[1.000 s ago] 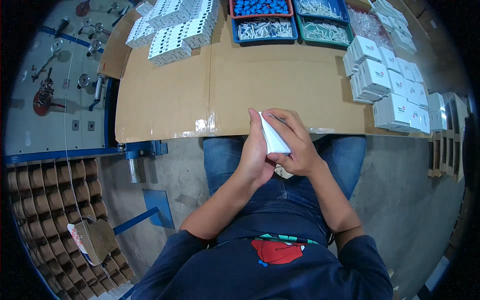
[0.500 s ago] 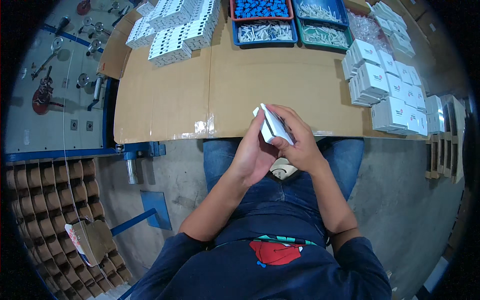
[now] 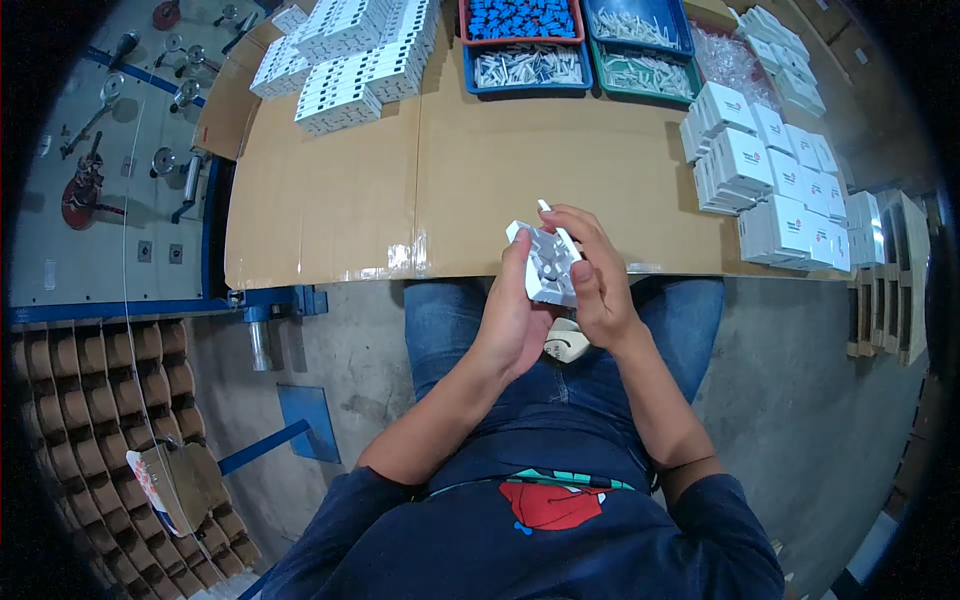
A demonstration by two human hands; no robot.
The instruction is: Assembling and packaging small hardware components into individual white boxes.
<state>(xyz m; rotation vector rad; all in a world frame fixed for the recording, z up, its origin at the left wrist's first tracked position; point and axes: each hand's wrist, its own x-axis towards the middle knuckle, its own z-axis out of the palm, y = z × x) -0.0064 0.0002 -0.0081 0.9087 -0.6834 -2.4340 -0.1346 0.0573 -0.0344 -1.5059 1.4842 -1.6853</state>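
Cardboard-covered bench (image 3: 330,200) | white folded carton (image 3: 545,265) between both hands | left fingers (image 3: 518,262), right fingers (image 3: 580,245) clamped on it

A factory assembly or packing station. Shown by a workbench covered in taped brown cardboard sheets (image 3: 480,190), rows of identical small white plastic parts (image 3: 350,60) lined up at its far edge, blue, red and green plastic bins of loose small components (image 3: 530,65), stacks of small white cardboard boxes (image 3: 770,180) on the right, a bare grey concrete floor (image 3: 330,370), and nested brown cardboard trays (image 3: 80,400) stored at the left.
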